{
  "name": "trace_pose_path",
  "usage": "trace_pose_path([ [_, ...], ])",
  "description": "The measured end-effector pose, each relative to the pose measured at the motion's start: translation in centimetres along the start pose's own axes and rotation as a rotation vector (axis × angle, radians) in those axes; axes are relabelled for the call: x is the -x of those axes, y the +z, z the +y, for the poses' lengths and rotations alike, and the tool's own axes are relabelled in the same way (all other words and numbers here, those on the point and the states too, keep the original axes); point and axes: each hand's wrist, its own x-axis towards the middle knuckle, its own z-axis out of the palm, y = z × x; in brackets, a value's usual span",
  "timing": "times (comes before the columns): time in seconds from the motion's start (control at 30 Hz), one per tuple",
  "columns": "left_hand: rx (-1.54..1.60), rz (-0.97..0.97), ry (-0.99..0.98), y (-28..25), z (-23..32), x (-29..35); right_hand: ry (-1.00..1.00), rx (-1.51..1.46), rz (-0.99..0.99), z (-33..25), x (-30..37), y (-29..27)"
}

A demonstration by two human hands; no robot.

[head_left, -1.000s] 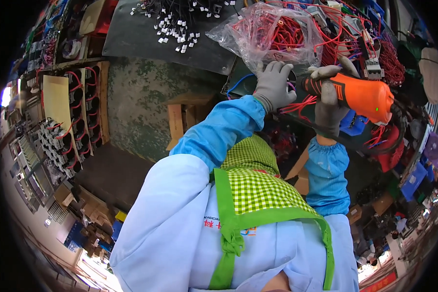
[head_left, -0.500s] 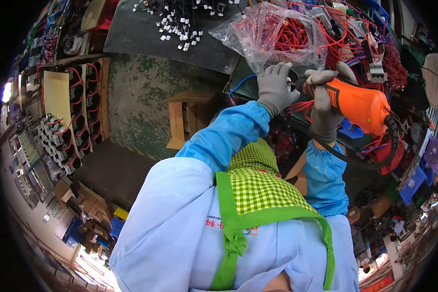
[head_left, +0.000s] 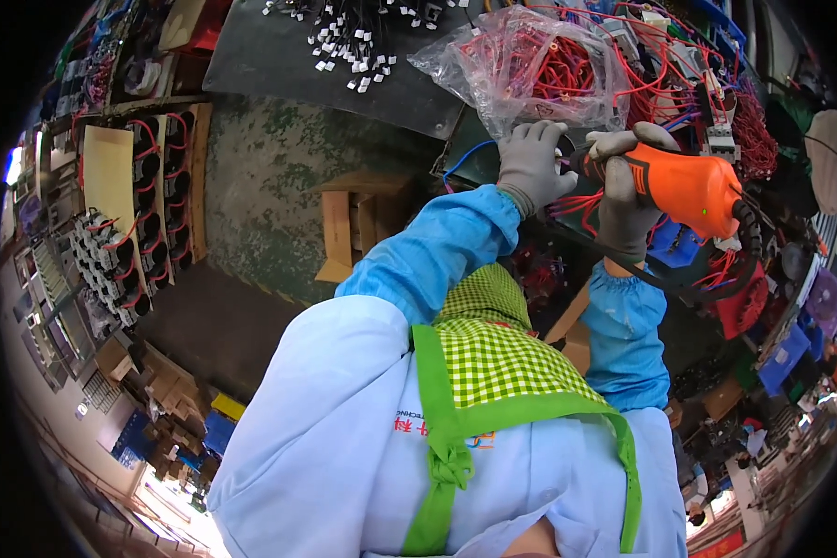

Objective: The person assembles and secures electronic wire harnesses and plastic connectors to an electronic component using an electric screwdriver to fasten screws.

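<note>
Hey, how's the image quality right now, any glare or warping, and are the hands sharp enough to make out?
Head view: strong fisheye bending toward a black rim; head view: a washed-out bright patch at lower left; head view: shiny highlights on the clear plastic bag; head view: left hand, right hand and orange power tool look reasonably sharp.

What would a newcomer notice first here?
The bright orange tool, right of centre and gripped by the gloved right hand, with the gloved left hand just left of its tip. Next, the clear plastic bag of red wires beyond the hands, and the green checked apron filling the lower middle.
</note>
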Motion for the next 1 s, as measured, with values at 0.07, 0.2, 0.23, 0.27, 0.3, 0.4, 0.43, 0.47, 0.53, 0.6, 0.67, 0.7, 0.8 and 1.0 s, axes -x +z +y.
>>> trace_pose_path([
  [0.07,-0.001,0.0,0.005,-0.3,0.2,-0.1,0.05,0.026,0.019,-0.6,-0.1,0.1],
  [0.2,-0.03,-0.058,0.018,0.1,0.3,-0.6,0.095,0.321,-0.074,1.0,1.1,-3.0],
  [0.23,-0.05,-0.013,0.065,1.5,-1.7,-0.4,0.291,-0.051,-0.026,2.3,2.0,-2.3],
  [0.27,-0.059,0.031,0.123,2.6,-2.7,-0.7,0.46,-0.424,0.015,4.2,2.9,-2.3],
  [0.3,-0.111,-0.091,0.093,2.0,-1.2,-1.3,0.13,0.06,-0.009,9.6,5.1,-5.6],
  [0.4,-0.097,-0.191,0.022,2.2,-2.3,-0.6,0.03,0.268,-0.07,4.9,1.5,-2.3],
  [0.43,0.016,-0.203,-0.003,3.0,-2.4,-1.3,0.075,0.097,-0.072,2.4,0.5,-2.0],
  [0.47,0.01,-0.214,0.044,3.2,-1.8,-2.5,0.044,0.11,-0.037,-0.1,-0.4,-1.7],
  [0.53,-0.06,-0.382,0.093,3.1,-0.4,-4.1,-0.231,0.145,-0.22,-5.7,-1.3,-1.2],
  [0.6,-0.134,-0.53,0.095,2.5,0.2,-4.5,-0.514,0.15,-0.328,-11.7,-1.8,-1.2],
  [0.67,-0.223,-0.7,0.108,1.2,-0.3,-5.5,-0.538,0.092,-0.342,-14.6,-0.5,-2.8],
  [0.7,-0.268,-0.754,0.11,0.0,-0.9,-7.2,-0.467,0.107,-0.287,-15.1,0.5,-2.9],
  [0.8,-0.172,-0.813,0.159,-2.4,0.8,-7.1,-0.286,0.376,-0.24,-15.6,5.4,-5.9],
  [1.0,0.127,-0.695,0.236,-5.5,4.3,-3.1,0.285,0.671,0.027,-10.6,20.0,-13.4],
])
